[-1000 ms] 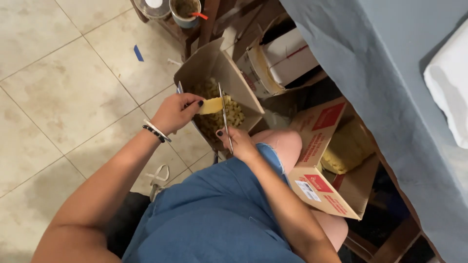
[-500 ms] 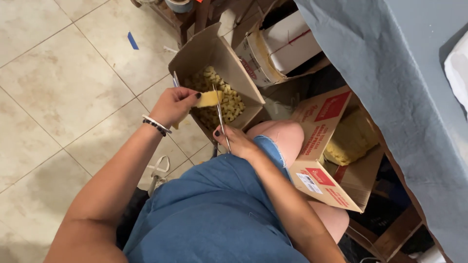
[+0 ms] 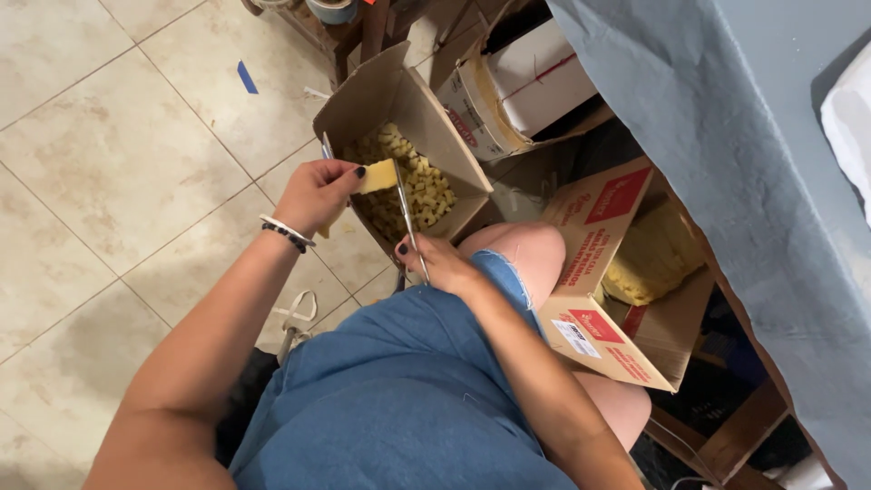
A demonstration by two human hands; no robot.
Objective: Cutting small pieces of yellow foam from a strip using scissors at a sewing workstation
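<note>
Since the earlier frame the view has shifted; hands hardly moved. Left hand (image 3: 313, 192) pinches a yellow foam strip (image 3: 378, 176) over the open cardboard box (image 3: 363, 86) of foam cubes (image 3: 419, 186). At its 4 o'clock, right hand (image 3: 437, 261) grips scissors (image 3: 408, 218), blades at the strip. Risk: fingertips near the blades could be nicked.

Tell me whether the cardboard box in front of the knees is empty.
No, the open cardboard box holds a heap of small yellow foam cubes.
</note>
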